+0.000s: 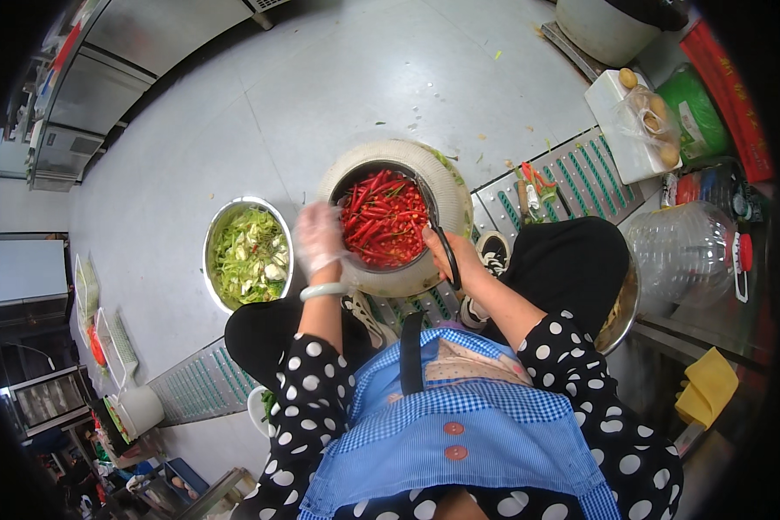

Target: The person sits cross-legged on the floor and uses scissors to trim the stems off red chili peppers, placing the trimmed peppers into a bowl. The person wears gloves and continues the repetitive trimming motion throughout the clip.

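Note:
A dark round pot [350, 170] full of whole and cut red chili peppers [380, 214] sits on a white ribbed round base [338, 158] between my feet. My left hand [318, 237], in a clear plastic glove and blurred, is at the pot's left rim; whether it holds anything cannot be told. Bare, my right hand [456, 260] grips the black handle of scissors [446, 253] at the pot's right rim, with the blades pointing up along the inner edge. Left of the pot stands a steel bowl [206, 244] of green vegetable trimmings [244, 250].
Drain grates [588, 174] cross the floor, with scraps [533, 188] on one. To the right are a white foam box [601, 123] with potatoes, a large clear plastic bottle [682, 250] and a steel basin [632, 312]. Steel cabinets [104, 78] stand at upper left.

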`<state>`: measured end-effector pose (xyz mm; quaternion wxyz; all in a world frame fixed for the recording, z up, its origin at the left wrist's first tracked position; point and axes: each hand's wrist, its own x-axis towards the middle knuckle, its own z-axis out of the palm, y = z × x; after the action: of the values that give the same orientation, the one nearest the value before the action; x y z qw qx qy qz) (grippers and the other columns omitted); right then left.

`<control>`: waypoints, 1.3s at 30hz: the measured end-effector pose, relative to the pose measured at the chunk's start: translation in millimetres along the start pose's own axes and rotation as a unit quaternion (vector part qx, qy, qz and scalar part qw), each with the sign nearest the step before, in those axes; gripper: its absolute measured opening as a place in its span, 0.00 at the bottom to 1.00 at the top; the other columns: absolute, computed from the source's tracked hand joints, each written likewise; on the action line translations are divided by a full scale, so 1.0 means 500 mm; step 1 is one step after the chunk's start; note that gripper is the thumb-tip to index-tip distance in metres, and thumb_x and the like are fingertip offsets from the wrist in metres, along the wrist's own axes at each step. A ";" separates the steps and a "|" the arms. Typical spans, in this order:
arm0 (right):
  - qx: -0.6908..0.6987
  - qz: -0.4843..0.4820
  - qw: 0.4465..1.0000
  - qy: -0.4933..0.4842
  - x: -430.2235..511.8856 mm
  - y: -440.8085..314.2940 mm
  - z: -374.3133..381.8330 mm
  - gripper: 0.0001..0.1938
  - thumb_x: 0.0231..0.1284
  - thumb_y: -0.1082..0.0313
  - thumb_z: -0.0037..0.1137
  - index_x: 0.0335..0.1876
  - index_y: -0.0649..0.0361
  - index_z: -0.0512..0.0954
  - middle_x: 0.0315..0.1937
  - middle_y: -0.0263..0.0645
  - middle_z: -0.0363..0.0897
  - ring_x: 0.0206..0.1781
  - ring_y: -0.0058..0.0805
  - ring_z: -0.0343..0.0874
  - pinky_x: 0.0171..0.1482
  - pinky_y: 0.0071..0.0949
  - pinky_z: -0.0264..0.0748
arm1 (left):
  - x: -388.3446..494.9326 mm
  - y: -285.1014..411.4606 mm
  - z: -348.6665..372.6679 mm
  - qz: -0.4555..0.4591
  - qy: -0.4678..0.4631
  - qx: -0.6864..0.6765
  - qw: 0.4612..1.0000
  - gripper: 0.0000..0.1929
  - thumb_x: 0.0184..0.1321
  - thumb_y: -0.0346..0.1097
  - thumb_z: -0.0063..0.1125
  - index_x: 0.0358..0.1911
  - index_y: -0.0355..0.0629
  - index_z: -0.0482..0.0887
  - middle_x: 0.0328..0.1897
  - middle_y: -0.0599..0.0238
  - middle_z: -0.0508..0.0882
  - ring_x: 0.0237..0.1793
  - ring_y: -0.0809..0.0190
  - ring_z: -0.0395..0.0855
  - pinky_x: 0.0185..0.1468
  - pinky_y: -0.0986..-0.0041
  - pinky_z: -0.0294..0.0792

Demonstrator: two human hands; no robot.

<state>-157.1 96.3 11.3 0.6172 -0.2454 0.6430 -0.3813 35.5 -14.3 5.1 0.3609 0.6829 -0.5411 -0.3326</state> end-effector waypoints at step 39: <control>-0.258 -0.035 0.963 -0.064 -0.006 0.022 0.002 0.35 0.53 0.29 0.40 0.28 0.62 0.75 0.12 0.32 0.65 0.16 0.23 0.67 0.20 0.22 0.62 | -0.105 0.066 -0.022 0.258 -0.136 0.160 0.943 0.04 0.49 0.29 0.59 0.29 0.42 0.84 0.30 0.59 0.82 0.33 0.56 0.81 0.38 0.69 0.72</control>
<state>-154.0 104.9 4.5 0.5586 -0.4426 0.6702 -0.2071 18.0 33.6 42.4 0.2434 0.5170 -0.7887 -0.2269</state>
